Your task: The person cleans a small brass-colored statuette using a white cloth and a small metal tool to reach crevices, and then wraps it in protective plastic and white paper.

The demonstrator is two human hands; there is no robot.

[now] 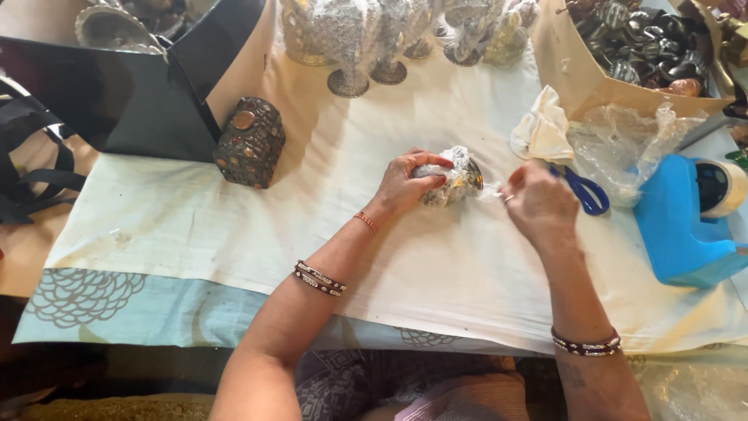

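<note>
The left hand (405, 185) has its grip closed round a small silvery piece in clear wrap (452, 175), pressed to the cloth-covered surface (234, 226) at centre. The right hand (538, 204) pinches the wrap's loose end just beside it. Blue scissors (584, 191) lie behind that hand, a blue tape dispenser (686, 226) further right. A studded box (251, 142) stands well left.

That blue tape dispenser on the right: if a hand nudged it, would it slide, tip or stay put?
The blue tape dispenser looks blocky with a broad base, so it probably resists tipping. It rests on the cloth, which likely damps sliding. Its tape roll sits high at one end, so a push there might rock it slightly.
</note>
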